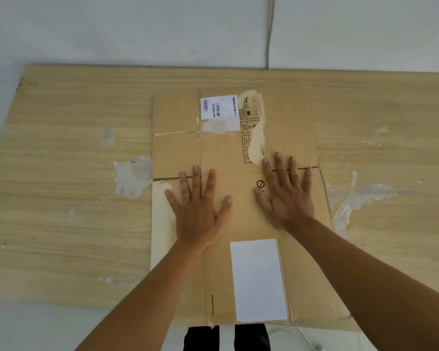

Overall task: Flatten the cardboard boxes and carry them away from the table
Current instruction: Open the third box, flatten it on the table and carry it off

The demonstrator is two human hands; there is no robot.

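A pale wood-grain worktop (61, 211) stretched across the view, and whitish scuffed patches (132, 177) marked its left half. At its middle lay a flattened brown cardboard box (238, 153), flat on the surface, with its near edge jutting a little past the worktop's near edge toward the person. The left hand (200, 211) rested palm down on the left part of the cardboard, its fingers straight and spread. Its grip was slack and clasped nothing, and the fingertips (195, 168) reached a flap seam. Beyond it, near the far edge of the box, sat a white barcode label (219, 107), with black printed handling symbols (247, 122) and a torn pale strip of peeled surface paper (257, 138) just to its right. Nearer the person, between the two forearms, a blank white rectangular label (259, 279) was stuck to the cardboard. The right hand (287, 196) pressed flat on the right part of the box, fingers splayed across another seam, its grip likewise loose and holding nothing. More whitish scuffs (360, 198) showed on the worktop to the right of the box.
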